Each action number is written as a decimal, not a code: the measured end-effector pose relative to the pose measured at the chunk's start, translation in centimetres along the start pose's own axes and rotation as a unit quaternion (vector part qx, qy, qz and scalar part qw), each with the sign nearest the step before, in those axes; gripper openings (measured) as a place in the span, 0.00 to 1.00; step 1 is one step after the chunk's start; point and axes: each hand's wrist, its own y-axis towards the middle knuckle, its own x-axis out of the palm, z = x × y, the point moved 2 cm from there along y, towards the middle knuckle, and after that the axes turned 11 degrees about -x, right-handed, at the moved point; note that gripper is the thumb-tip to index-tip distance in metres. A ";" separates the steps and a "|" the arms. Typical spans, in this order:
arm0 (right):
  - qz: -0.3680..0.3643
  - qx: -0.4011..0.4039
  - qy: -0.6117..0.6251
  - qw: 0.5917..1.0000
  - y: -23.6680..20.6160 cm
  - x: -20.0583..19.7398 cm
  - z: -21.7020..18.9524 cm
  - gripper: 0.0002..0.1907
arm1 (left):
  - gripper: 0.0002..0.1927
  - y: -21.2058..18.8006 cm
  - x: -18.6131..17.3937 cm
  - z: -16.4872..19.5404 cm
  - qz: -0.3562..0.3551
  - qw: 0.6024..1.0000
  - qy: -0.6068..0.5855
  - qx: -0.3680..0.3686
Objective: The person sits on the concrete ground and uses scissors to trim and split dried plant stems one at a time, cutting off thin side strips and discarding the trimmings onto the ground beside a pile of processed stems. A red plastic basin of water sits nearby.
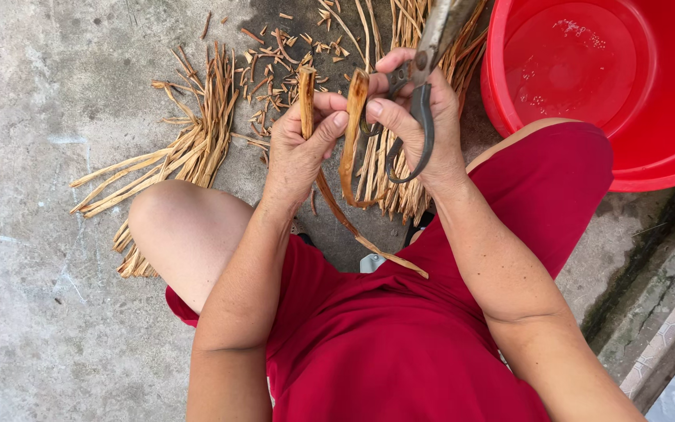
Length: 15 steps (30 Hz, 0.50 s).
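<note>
my left hand (pixel 300 148) pinches the upper end of a long tan fibre strip (pixel 307 98) between thumb and forefinger; the grip is narrow and closed on the strip, which stands nearly upright at the fingers, then trails down and to the right across my lap. my right hand (pixel 419 129) holds a pair of large metal scissors (pixel 423 74), fingers passed through the dark handle loops, blades pointing up and away from me; the same hand's thumb and forefinger also press a second, curved strip (pixel 353 133) just beside the first. both hands sit close together above my knees. a fanned pile of dried strips (pixel 189 148) lies on the concrete floor (pixel 41 234) to the left, short offcuts (pixel 275 55) beyond it, and a red basin (pixel 587 78) holding water stands at upper right.
</note>
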 end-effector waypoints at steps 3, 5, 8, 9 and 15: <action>-0.001 -0.004 -0.004 1.000 0.0 0.1 -0.2 0.21 | 0.09 -0.2 0.0 -0.2 -0.011 1.000 0.014 -0.013; -0.014 -0.018 -0.018 1.000 -0.1 0.3 -0.1 0.21 | 0.09 -0.3 0.1 -0.4 -0.011 1.000 0.011 -0.018; -0.011 -0.016 -0.030 0.999 -0.3 0.6 0.1 0.21 | 0.10 -0.3 0.3 -0.5 -0.011 1.000 -0.018 -0.014; -0.006 -0.012 -0.032 0.999 -0.4 0.7 0.2 0.21 | 0.10 -0.4 0.3 -0.4 -0.018 0.999 -0.031 -0.009; -0.029 -0.046 -0.122 0.991 -0.4 0.7 0.0 0.21 | 0.10 -0.5 0.1 -0.5 0.006 0.999 0.035 0.015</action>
